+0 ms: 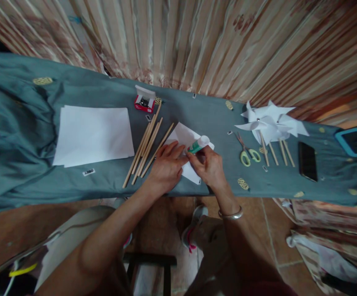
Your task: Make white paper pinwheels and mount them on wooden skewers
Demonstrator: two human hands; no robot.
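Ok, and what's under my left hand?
White paper extends from beneath your left hand, showing beyond the fingers and to the right of the palm. Whatever lies directly under the palm is covered, so I can't see it.

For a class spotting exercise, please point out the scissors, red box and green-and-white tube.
Scissors [244, 149], head view: pivot area.
Red box [140, 107], head view: front wall.
Green-and-white tube [196, 146], head view: green label.
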